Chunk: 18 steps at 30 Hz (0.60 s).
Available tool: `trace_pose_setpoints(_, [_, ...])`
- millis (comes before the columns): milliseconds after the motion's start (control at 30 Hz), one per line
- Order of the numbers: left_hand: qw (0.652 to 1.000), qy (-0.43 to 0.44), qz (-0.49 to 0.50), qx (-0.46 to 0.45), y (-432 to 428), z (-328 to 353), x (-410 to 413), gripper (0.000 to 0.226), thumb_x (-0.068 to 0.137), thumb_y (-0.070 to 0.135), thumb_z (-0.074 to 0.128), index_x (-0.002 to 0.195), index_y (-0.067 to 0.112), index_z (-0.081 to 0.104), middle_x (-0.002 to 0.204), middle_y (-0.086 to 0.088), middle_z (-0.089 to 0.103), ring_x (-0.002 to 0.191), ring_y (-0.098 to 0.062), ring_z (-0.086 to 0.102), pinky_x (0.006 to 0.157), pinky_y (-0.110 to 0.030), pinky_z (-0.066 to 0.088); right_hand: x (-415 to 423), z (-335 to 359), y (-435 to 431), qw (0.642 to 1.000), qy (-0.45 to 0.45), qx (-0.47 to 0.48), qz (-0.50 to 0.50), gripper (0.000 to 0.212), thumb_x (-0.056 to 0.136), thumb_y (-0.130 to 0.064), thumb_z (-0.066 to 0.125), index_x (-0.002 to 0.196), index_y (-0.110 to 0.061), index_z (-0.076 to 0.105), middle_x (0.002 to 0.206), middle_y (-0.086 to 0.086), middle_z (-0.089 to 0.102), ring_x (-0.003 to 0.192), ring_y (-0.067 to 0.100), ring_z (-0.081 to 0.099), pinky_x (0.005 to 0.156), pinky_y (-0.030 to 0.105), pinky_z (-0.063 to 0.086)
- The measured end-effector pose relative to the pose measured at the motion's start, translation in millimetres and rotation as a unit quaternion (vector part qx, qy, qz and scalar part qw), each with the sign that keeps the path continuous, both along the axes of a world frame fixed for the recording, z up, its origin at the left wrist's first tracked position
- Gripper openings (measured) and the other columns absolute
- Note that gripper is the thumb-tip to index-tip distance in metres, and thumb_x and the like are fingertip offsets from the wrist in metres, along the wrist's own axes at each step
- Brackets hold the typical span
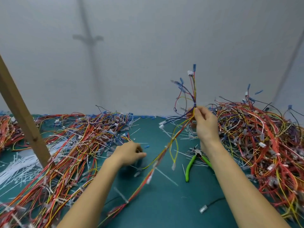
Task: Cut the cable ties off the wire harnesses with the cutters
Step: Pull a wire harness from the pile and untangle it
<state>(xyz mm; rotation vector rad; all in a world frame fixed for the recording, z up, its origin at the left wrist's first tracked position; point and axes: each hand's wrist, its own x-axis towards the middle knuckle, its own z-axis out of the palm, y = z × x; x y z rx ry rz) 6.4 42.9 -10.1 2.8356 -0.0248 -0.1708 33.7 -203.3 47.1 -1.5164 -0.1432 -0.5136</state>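
Harness (172,140): where is it, and who has it?

Right hand (205,124) pinches it, lifted at centre right. Thin red, yellow and blue wires fan up to blue plugs (194,66); the rest trails down to the near teal mat (164,208).

And the other?

Left hand (131,152) sits curled low on the mat, left of the trailing wires. Whether it holds anything, I cannot tell.

Which step?

Presenting a harness, I'd judge. Cutters (189,165), green-handled, lie untouched beside the right forearm. Next they need to be taken up and set on a stiff white tie (172,139).

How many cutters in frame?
1. Green-handled cutters lie on the green mat, just left of the right forearm. More could be buried under the left wire pile or right wire pile.
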Motion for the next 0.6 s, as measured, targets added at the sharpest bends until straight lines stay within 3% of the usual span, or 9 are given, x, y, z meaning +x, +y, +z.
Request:
trace_pose_setpoints(200, [0.993,-0.046,0.028,0.104,34.3,-14.8,3.2,0.043,0.095,0.041,0.053,0.132,0.02,0.051,0.133,-0.006,0.048,0.124,-0.026,0.049,0.1,-0.039,0.043,7.2,11.1,-26.0,0.998,-0.028,0.003,-0.057,0.032,0.104,-0.016,0.047,0.078,-0.027,0.062,0.068,-0.01,0.052,0.059,0.011,0.047,0.051,0.024,0.049])
trace_pose_setpoints(267, [0.99,-0.067,0.073,0.098,47.1,-18.9,6.3,0.037,0.097,0.031,0.05,0.128,0.011,0.052,0.131,-0.011,0.048,0.123,-0.03,0.049,0.099,-0.041,0.044,7.8,13.8,-31.4,0.996,-0.044,-0.011,-0.077,0.033,0.104,-0.017,0.047,0.078,-0.029,0.062,0.068,-0.01,0.049,0.057,0.009,0.046,0.051,0.025,0.048])
trace_pose_setpoints(333, [0.988,-0.071,0.11,0.088,55.2,-19.3,9.2,0.031,0.097,0.023,0.046,0.122,0.006,0.052,0.128,-0.014,0.048,0.121,-0.033,0.048,0.098,-0.044,0.044,8.1,16.8,-37.9,0.993,-0.063,-0.028,-0.1,0.034,0.104,-0.017,0.046,0.078,-0.032,0.062,0.071,-0.003,0.05,0.059,0.02,0.044,0.055,0.035,0.042])
trace_pose_setpoints(400, [0.985,-0.053,0.134,0.098,51.5,-13.3,9.1,0.029,0.097,0.018,0.042,0.12,0.004,0.053,0.128,-0.015,0.049,0.121,-0.033,0.049,0.099,-0.044,0.043,7.6,20.2,-45.0,0.989,-0.073,-0.033,-0.123,0.038,0.103,-0.019,0.046,0.077,-0.039,0.065,0.065,-0.006,0.048,0.06,0.023,0.041,0.055,0.036,0.036])
trace_pose_setpoints(467, [0.974,-0.052,0.144,0.169,31.4,-2.5,6.9,0.03,0.096,0.019,0.041,0.119,0.008,0.057,0.128,-0.013,0.055,0.118,-0.031,0.055,0.099,-0.04,0.042,5.0,23.6,-48.6,0.987,-0.079,-0.037,-0.134,0.042,0.103,-0.022,0.046,0.075,-0.047,0.065,0.062,-0.009,0.049,0.059,0.023,0.042,0.054,0.033,0.036])
trace_pose_setpoints(533, [0.964,-0.109,0.109,0.217,-1.6,14.0,1.4,0.028,0.097,0.027,0.041,0.11,0.015,0.063,0.12,-0.008,0.065,0.111,-0.027,0.062,0.092,-0.035,0.041,3.8,25.3,-47.4,0.987,-0.086,-0.046,-0.126,0.041,0.102,-0.023,0.046,0.077,-0.048,0.066,0.072,-0.008,0.06,0.061,0.024,0.046,0.058,0.036,0.04])
trace_pose_setpoints(567, [0.973,-0.138,0.068,0.171,-17.7,21.8,-2.4,0.03,0.099,0.033,0.04,0.102,0.017,0.065,0.112,-0.006,0.069,0.104,-0.026,0.065,0.086,-0.034,0.043,4.5,25.0,-45.8,0.988,-0.088,-0.052,-0.118,0.04,0.102,-0.023,0.046,0.079,-0.048,0.067,0.078,-0.009,0.064,0.063,0.022,0.049,0.061,0.038,0.043])
trace_pose_setpoints(600, [0.99,-0.131,0.018,0.052,-31.8,28.6,-7.2,0.037,0.101,0.04,0.039,0.093,0.018,0.067,0.101,-0.004,0.072,0.095,-0.024,0.068,0.078,-0.031,0.046,5.6,24.3,-44.2,0.988,-0.088,-0.058,-0.113,0.037,0.102,-0.023,0.047,0.081,-0.046,0.067,0.082,-0.009,0.067,0.066,0.021,0.052,0.063,0.041,0.046])
